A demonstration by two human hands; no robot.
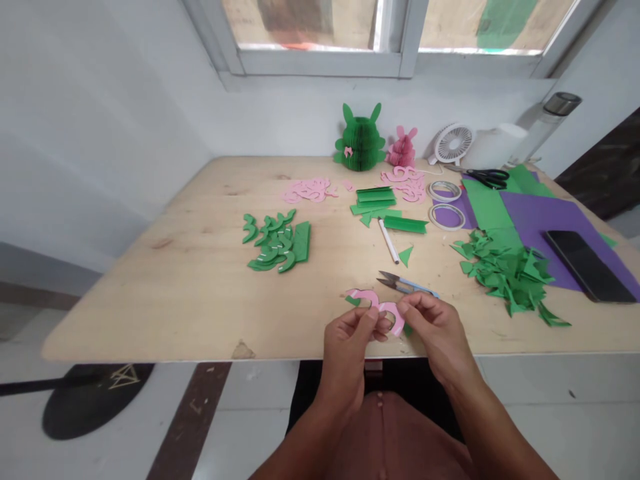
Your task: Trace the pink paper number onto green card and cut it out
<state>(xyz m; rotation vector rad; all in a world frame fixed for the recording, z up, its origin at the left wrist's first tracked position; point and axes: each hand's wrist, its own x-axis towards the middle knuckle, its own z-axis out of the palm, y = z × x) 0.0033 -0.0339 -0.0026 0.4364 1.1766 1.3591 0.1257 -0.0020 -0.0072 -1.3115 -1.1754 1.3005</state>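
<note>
A curved pink paper cutout (pixel 391 312) is held between both hands above the front edge of the table. My left hand (pixel 353 333) pinches its middle, and my right hand (pixel 433 328) has its thumb and finger closed on the right part. Bits of green paper (pixel 353 300) show behind the cutout. Just beyond my hands lie small blue-handled snips (pixel 406 285), with their blades to the left. A white marker (pixel 389 241) and a green paper triangle (pixel 405 255) are farther back.
Green curved cutouts (pixel 273 250) lie at left, pink ones (pixel 310 189) behind. Tape rolls (pixel 447 217), green scraps (pixel 515 270), black scissors (pixel 487 178) and a phone (pixel 589 265) are at right. A green paper figure (pixel 361 150) and white fan (pixel 453 143) stand at the back.
</note>
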